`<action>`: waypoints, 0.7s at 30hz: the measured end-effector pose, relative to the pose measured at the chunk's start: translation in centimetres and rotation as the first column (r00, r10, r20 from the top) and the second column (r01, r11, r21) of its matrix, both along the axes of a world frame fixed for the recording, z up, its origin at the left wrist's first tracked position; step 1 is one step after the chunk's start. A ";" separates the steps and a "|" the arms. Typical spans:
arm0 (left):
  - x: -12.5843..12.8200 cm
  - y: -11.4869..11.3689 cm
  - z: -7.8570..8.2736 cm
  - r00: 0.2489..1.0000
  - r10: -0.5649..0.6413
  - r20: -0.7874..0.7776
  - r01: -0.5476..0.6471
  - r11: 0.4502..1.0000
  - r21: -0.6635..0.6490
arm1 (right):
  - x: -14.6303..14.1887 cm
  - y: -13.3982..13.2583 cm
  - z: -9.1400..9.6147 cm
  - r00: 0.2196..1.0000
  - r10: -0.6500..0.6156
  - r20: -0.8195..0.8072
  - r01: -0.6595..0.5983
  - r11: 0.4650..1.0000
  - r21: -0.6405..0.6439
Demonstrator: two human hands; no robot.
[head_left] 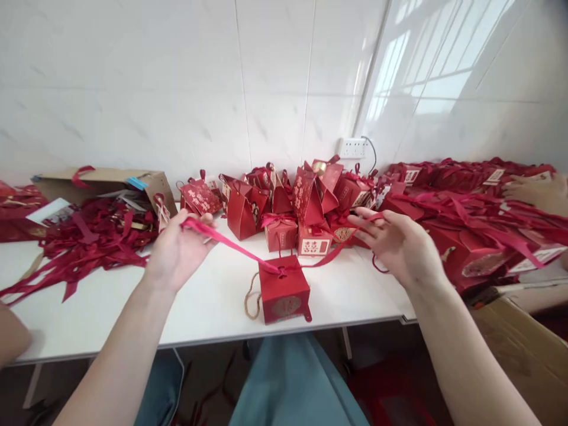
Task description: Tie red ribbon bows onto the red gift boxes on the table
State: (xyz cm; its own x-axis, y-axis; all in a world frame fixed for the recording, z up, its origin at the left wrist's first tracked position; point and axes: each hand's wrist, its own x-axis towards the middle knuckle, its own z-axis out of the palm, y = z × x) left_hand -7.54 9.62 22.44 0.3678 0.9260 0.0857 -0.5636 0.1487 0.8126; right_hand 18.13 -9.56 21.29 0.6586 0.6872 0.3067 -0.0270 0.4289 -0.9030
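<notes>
A small red gift box (pixel 284 290) stands near the front edge of the white table, with a twisted cord loop (pixel 252 299) hanging at its left side. From a knot on its top, a red ribbon (pixel 239 248) runs out to both sides. My left hand (pixel 177 248) pinches one end of the ribbon, up and to the left of the box. On the other side, my right hand (pixel 394 239) grips the opposite end between thumb and fingers. Both lengths are stretched out, and neither hand touches the box.
Behind the box, several finished-looking red gift boxes (pixel 246 207) crowd toward the wall. A cardboard box (pixel 146 180) spills loose red ribbons (pixel 102 236) at left. Piled red boxes (pixel 470 231) fill the right, where another person's hand (pixel 532 192) reaches in. A cardboard carton (pixel 523 337) stands lower right.
</notes>
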 end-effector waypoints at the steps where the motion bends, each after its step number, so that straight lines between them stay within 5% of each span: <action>1: 1.0 -0.4 1.0 0.999 -0.053 0.013 0.052 0.997 0.057 | -0.8 1.0 1.3 0.997 0.081 -0.012 -0.081 0.996 0.023; 7: 5.2 -2.6 4.1 0.968 -0.198 -0.155 0.245 0.886 0.395 | -5.3 5.6 5.3 0.943 0.332 -0.005 -0.332 0.943 0.036; 16: 4.2 -3.1 3.7 0.958 -0.168 -0.232 0.261 0.844 0.467 | -5.5 5.2 6.1 0.921 0.385 0.054 -0.388 0.919 0.066; 19: 2.1 -0.9 3.2 0.977 0.068 -0.203 0.036 0.884 0.466 | -3.0 2.0 6.2 0.869 0.479 0.122 -0.483 0.876 0.003; 21: 0.7 0.8 2.5 0.890 0.433 -0.143 -0.310 0.805 0.505 | -1.3 0.1 5.9 0.812 0.560 0.162 -0.567 0.824 -0.007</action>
State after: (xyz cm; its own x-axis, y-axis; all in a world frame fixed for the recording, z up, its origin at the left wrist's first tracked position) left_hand -6.88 10.38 24.92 0.0685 0.8701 0.4881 -0.2770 -0.4534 0.8472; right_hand 16.88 -9.49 27.23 0.1034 0.9085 0.4048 -0.1407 0.4163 -0.8983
